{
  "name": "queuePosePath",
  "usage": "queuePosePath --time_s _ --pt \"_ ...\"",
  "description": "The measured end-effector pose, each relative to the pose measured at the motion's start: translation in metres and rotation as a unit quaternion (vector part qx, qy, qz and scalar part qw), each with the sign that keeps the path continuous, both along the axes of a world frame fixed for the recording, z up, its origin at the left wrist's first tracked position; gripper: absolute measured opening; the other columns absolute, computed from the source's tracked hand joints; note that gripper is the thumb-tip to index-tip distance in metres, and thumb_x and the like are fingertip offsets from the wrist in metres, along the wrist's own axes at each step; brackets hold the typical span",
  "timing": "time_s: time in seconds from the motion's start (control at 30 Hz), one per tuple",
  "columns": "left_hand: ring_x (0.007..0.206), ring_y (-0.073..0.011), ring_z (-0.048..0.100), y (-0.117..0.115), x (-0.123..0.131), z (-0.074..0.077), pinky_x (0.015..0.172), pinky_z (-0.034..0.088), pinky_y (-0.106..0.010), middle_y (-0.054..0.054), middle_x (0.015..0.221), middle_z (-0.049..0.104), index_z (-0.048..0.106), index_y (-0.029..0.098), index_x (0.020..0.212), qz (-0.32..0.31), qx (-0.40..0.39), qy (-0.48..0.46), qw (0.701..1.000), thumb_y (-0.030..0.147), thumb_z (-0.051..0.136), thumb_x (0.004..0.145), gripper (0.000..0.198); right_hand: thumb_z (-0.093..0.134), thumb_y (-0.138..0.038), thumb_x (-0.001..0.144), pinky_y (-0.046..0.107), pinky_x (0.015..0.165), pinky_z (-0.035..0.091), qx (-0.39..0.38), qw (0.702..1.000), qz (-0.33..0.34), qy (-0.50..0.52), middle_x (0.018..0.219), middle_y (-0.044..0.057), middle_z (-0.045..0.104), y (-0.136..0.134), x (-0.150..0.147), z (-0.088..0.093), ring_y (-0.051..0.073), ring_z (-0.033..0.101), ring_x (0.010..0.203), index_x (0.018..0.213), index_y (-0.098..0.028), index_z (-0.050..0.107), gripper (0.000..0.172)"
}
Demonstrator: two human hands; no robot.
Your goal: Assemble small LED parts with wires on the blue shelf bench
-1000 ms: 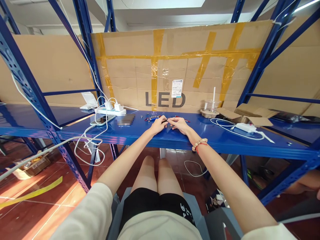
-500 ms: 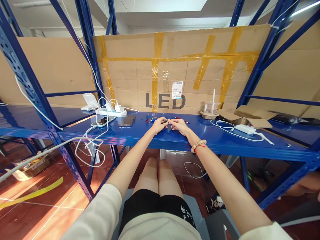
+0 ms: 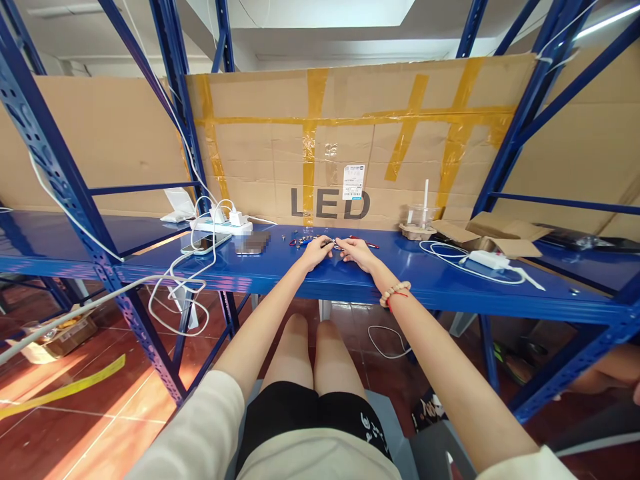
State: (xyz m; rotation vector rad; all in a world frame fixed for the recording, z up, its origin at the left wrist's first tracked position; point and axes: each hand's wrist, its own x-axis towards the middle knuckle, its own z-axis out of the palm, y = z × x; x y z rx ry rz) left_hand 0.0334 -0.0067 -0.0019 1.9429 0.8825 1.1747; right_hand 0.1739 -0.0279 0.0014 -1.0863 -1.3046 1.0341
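My left hand (image 3: 316, 255) and my right hand (image 3: 356, 254) are close together over the front of the blue shelf top (image 3: 280, 272). The left has its fingers pinched around a small dark piece (image 3: 329, 245), too small to name. Also closed, my right fingertips point at that piece from the other side; what they hold is hidden. Just behind the left hand lies a small cluster of red, blue and metallic bits (image 3: 301, 241). A red-handled tool (image 3: 370, 245), partly covered, rests behind my right hand.
On the left are a white power strip (image 3: 225, 227), a phone (image 3: 205, 244), loose cables and a blurred-out item (image 3: 253, 243). To the right stand a plastic cup with a straw (image 3: 421, 217), an opened cardboard box (image 3: 515, 248) and a white adapter (image 3: 489, 259). A cardboard sheet (image 3: 250, 153) walls the back.
Both hands stay in nearly the same place, with slight finger movement. Less of the dark piece shows between them. The view has shifted very slightly.
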Motion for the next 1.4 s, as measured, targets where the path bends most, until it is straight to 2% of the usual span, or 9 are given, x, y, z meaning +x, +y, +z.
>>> queuePosePath --time_s 0.2,0.33,0.47,0.63,0.77,0.87,1.03,1.23,1.4 --pt "0.065 -0.0111 0.056 0.003 0.001 -0.002 0.074 0.044 -0.028 -0.001 0.066 0.058 0.056 0.013 0.087 0.004 0.020 -0.024 0.999 0.018 0.049 0.076 0.013 0.049 -0.028 0.085 0.015 0.039 0.043 -0.019 0.999 -0.019 0.041 0.069 0.001 0.056 -0.004 -0.002 0.004 0.005 0.050 0.044 0.080 -0.015 0.052 0.014" --pt "0.087 -0.0155 0.057 0.009 0.001 -0.005 0.087 0.042 -0.032 -0.007 0.090 0.063 0.060 0.013 0.083 0.022 0.064 -0.031 0.997 0.017 0.057 0.070 0.014 0.039 -0.029 0.089 0.017 0.038 0.042 -0.027 0.999 -0.021 0.034 0.067 -0.001 0.056 -0.008 -0.004 0.008 0.006 0.050 0.042 0.084 -0.018 0.046 0.014" --pt "0.092 -0.0171 0.058 0.012 0.000 -0.005 0.090 0.041 -0.033 -0.009 0.094 0.065 0.063 0.012 0.084 -0.019 0.051 -0.045 0.997 0.016 0.058 0.069 0.016 0.041 -0.026 0.088 0.016 0.038 0.041 -0.028 1.000 -0.006 0.006 0.071 0.002 0.057 -0.007 -0.005 0.008 0.005 0.050 0.042 0.080 -0.015 0.050 0.016" --pt "0.083 -0.0167 0.060 0.007 -0.001 -0.003 0.079 0.046 -0.031 -0.009 0.091 0.067 0.066 0.012 0.085 -0.048 0.029 -0.041 0.998 0.020 0.058 0.071 0.018 0.045 -0.025 0.086 0.016 0.039 0.042 -0.025 1.000 0.004 0.003 0.080 0.005 0.060 -0.003 -0.003 0.005 0.005 0.051 0.045 0.081 -0.014 0.054 0.016" --pt "0.073 -0.0142 0.058 0.002 -0.002 0.001 0.068 0.046 -0.027 -0.007 0.083 0.067 0.065 0.012 0.091 -0.043 0.038 -0.046 0.997 0.020 0.056 0.071 0.023 0.047 -0.024 0.084 0.015 0.039 0.042 -0.021 1.000 0.013 0.001 0.085 0.006 0.060 -0.003 -0.002 0.005 0.005 0.050 0.047 0.083 -0.013 0.057 0.015" --pt "0.070 -0.0128 0.057 -0.002 -0.002 0.003 0.066 0.045 -0.025 -0.006 0.081 0.066 0.064 0.011 0.093 -0.039 0.053 -0.050 0.997 0.018 0.057 0.070 0.025 0.050 -0.027 0.083 0.015 0.039 0.042 -0.018 1.000 0.015 0.003 0.088 0.006 0.060 -0.004 -0.001 0.005 0.004 0.051 0.048 0.083 -0.013 0.058 0.015" --pt "0.069 -0.0128 0.056 -0.002 -0.001 0.004 0.061 0.043 -0.023 -0.007 0.081 0.065 0.063 0.010 0.091 -0.015 0.031 -0.041 0.999 0.019 0.054 0.073 0.022 0.057 -0.035 0.078 0.013 0.039 0.042 -0.011 1.000 0.008 -0.012 0.088 0.007 0.061 -0.004 -0.002 0.004 0.003 0.050 0.048 0.074 -0.013 0.060 0.023" --pt "0.063 -0.0122 0.053 0.006 0.000 0.001 0.067 0.042 -0.025 -0.002 0.063 0.059 0.063 0.012 0.088 0.037 0.049 -0.023 0.998 0.021 0.048 0.078 0.021 0.067 -0.035 0.070 0.013 0.039 0.041 0.003 0.999 -0.034 0.027 0.088 0.002 0.062 -0.005 -0.002 0.004 0.003 0.051 0.050 0.084 -0.018 0.063 0.023" --pt "0.064 -0.0125 0.053 0.008 0.000 -0.001 0.069 0.040 -0.025 -0.001 0.059 0.057 0.064 0.013 0.082 0.033 0.079 0.011 0.996 0.024 0.046 0.079 0.022 0.073 -0.030 0.061 0.012 0.042 0.040 0.012 0.999 -0.035 0.026 0.078 0.001 0.063 -0.002 0.002 0.000 0.004 0.050 0.055 0.081 -0.018 0.068 0.024"
